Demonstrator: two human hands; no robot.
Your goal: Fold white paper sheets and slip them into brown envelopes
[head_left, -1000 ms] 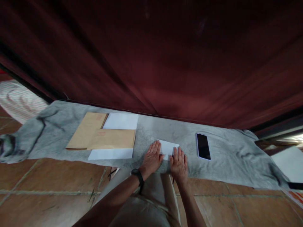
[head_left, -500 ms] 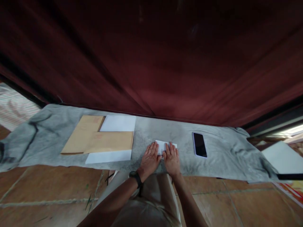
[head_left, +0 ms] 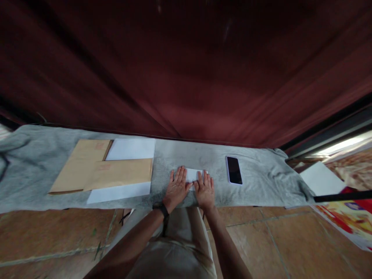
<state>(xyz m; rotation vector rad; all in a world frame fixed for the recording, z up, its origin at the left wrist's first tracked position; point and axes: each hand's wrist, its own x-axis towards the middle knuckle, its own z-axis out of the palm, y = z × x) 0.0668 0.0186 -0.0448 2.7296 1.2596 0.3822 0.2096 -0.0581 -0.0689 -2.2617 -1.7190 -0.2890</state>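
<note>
A small folded piece of white paper [head_left: 192, 175] lies on the grey cloth in front of me, partly covered by both hands. My left hand [head_left: 176, 188] rests flat on its left side, fingers stretched out and pointing away from me; a dark watch is on that wrist. On the paper's right side my right hand [head_left: 205, 190] lies flat too, fingers slightly spread. The two thumbs nearly meet over the near part of the paper. Neither hand grips anything.
To the left, brown envelopes [head_left: 78, 164] lie with white paper sheets [head_left: 130, 149] partly under them. A phone [head_left: 234, 170] sits to the right of my hands. The grey cloth [head_left: 270, 182] covers the narrow surface, with a dark red curtain [head_left: 186, 85] behind it.
My view has turned somewhat to the right, so the things appear further left. My hands have spread slightly apart on the white paper, with the left hand shifted toward its left edge.
</note>
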